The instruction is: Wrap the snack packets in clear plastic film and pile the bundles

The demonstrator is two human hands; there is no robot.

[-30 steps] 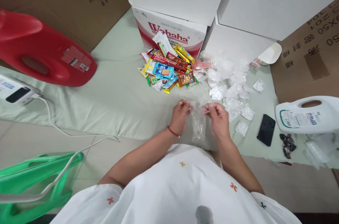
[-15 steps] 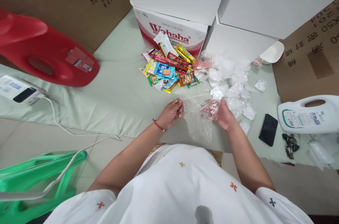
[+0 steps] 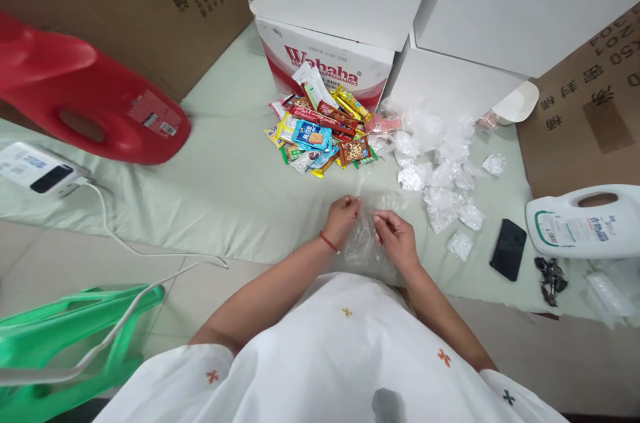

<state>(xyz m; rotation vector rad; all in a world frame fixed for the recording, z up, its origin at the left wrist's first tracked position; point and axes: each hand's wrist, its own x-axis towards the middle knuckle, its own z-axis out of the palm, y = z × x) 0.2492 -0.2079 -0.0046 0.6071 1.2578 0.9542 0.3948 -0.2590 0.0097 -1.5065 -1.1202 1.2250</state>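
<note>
My left hand (image 3: 342, 221), with a red cord bracelet at the wrist, pinches a clear plastic bag (image 3: 361, 246) near the front edge of the cloth. Just to its right, my right hand (image 3: 398, 236) has its fingers curled together on the same bag. The thin film hangs crumpled between and below both hands, and its outline is hard to make out. Beyond them lies a pile of wrapped snacks (image 3: 325, 126) in many colours. Right of the pile spreads a heap of small clear plastic packets (image 3: 440, 156), with one packet (image 3: 460, 245) lying nearer.
A Wahaha carton (image 3: 325, 66) and white boxes stand behind the snacks. On the right are a black phone (image 3: 508, 249), keys (image 3: 551, 279) and a white jug (image 3: 585, 221). A red jug (image 3: 100, 99), a white device (image 3: 43, 169) with a cable and a green stool (image 3: 75, 336) are left.
My right hand has come out from behind the plastic film and moved left and down. My left hand has shifted right, so both hands are closer together.
</note>
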